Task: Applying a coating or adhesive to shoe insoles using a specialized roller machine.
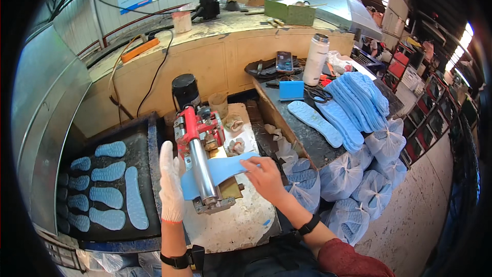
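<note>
A light blue shoe insole (225, 168) lies crosswise through a small red roller machine (191, 125), passing under its shiny metal roller (203, 169). My bare right hand (264, 177) pinches the insole's right end between thumb and fingers. On the other side of the roller, my left hand (171, 187) wears a white knit glove. Its fingers are stretched upward beside the insole's left end, and it grips nothing; whether it touches that end I cannot tell.
Several blue insoles (107, 195) lie on a dark belt (134, 141) at the left. To the right, a stack of insoles (356, 100), scissors (319, 95), a phone (284, 61) and a white bottle (316, 59) occupy a dark table. Filled plastic bags (342, 174) stand below it.
</note>
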A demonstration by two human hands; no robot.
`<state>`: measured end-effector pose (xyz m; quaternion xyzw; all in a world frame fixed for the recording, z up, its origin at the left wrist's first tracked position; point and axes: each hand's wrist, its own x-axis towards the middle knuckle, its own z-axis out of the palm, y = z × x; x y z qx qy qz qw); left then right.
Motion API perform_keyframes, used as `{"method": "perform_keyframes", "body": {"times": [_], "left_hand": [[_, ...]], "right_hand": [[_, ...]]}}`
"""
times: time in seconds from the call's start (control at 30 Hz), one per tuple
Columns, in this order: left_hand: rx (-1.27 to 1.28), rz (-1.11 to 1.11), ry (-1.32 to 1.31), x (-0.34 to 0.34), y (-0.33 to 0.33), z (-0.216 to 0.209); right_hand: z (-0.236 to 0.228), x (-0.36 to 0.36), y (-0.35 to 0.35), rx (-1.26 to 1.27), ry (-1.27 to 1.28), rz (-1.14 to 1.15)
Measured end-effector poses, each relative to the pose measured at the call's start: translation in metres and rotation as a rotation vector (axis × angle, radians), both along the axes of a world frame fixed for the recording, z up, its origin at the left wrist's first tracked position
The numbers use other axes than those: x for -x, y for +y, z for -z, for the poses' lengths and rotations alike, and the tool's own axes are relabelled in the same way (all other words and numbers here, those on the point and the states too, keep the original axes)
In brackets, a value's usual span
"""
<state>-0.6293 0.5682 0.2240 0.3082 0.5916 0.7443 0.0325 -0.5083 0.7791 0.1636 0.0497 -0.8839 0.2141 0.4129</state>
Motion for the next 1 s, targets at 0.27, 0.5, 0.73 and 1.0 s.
{"method": "perform_keyframes", "body": {"times": [0.27, 0.5, 0.73, 1.0], "left_hand": [[0.055, -0.198, -0.589, 0.032, -0.005, 0.107], [-0.191, 0.217, -0.824, -0.028, -0.057, 0.086], [-0.079, 0.141, -1.131, -0.051, -0.083, 0.060], [-0.436, 0.034, -0.888, 0.083, -0.106, 0.035]], "right_hand": [[0.082, -0.019, 0.006, 0.592, -0.223, 0.132], [0.167, -0.006, -0.021, 0.556, -0.556, 0.023], [0.212, -0.008, -0.020, 0.419, -0.627, 0.167], [0.224, -0.002, -0.017, 0.456, -0.561, 0.053]]}}
